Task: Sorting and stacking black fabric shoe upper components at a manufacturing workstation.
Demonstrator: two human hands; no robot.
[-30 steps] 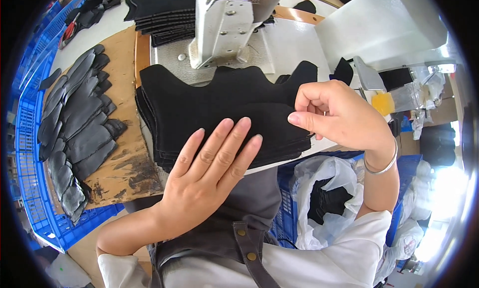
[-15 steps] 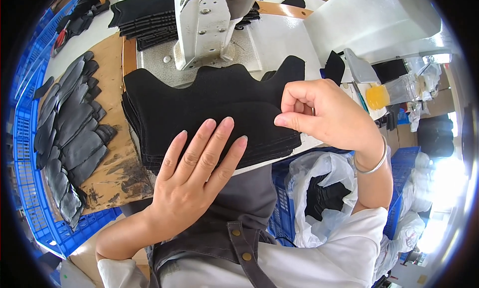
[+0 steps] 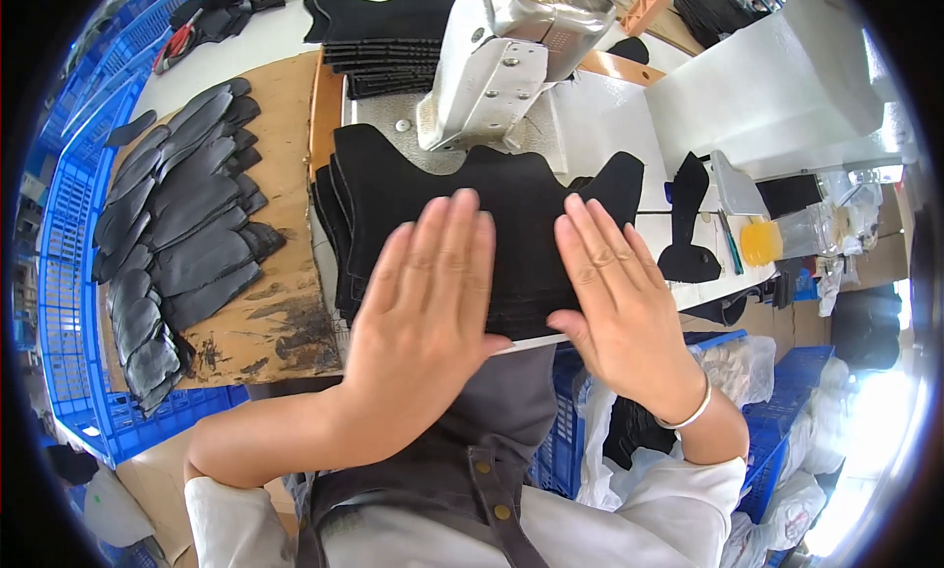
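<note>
A stack of black fabric pieces (image 3: 521, 224) with a scalloped far edge lies at the near side of a white sewing machine (image 3: 501, 86). On its left part my left hand (image 3: 428, 293) lies flat, fingers straight and pointing away from me, thumb out to the right. My right hand (image 3: 619, 298) is likewise stretched out over the stack's right part, a bracelet (image 3: 691, 406) at its wrist. Neither hand grips anything. The stack's left edges are fanned and uneven, and my hands hide some of its near part.
Overlapping dark curved pieces (image 3: 197, 194) cover a stained wooden board (image 3: 285, 243) on the left. Beyond are another black stack (image 3: 383, 37) and red-handled scissors (image 3: 175, 45). At right lie a black cut piece (image 3: 688, 214) and a yellow container (image 3: 760, 242). Blue crates (image 3: 84, 371) stand around the table.
My right hand has opened from a pinch and now lies flat on the stack. My left hand's fingers have straightened and drawn together. The view has shifted, so the scene sits further right.
</note>
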